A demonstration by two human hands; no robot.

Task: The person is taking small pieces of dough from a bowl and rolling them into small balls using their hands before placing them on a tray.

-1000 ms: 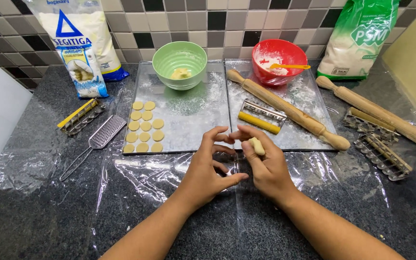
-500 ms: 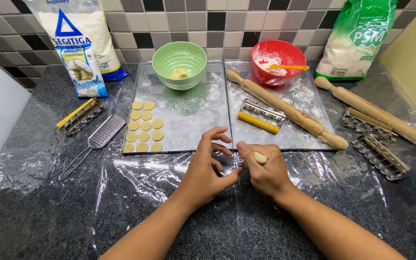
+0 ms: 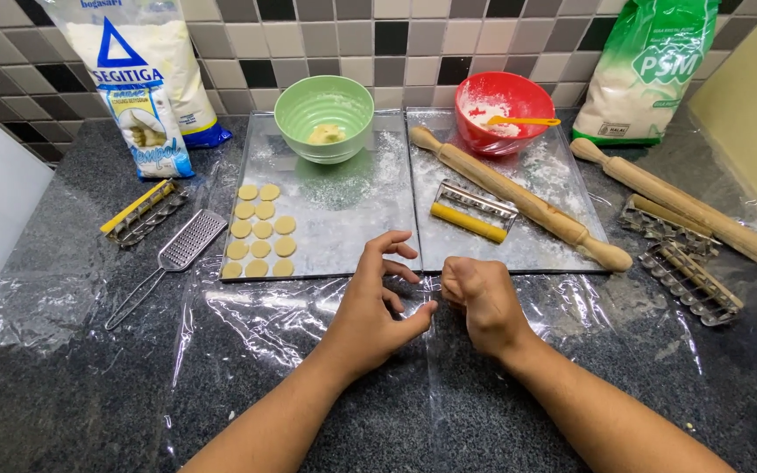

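Dark speckled counter under clear plastic sheet (image 3: 247, 315), checkered tile wall behind. Two metal trays (image 3: 370, 219) side by side; dough discs (image 3: 260, 230) in rows on left one. Nearest rolling pin (image 3: 519, 198) lay diagonally, long axis upper-left to lower-right. White flour bag (image 3: 129, 66) with blue triangle upper left, small blue-white packet (image 3: 152, 131) leaning on it; green-white bag (image 3: 650, 70) upper right. Left hand (image 3: 378, 307) half open, fingers curled, thumb tip on sheet. Right hand (image 3: 484, 302) closed into fist (contents hidden), resting on sheet just beside left.
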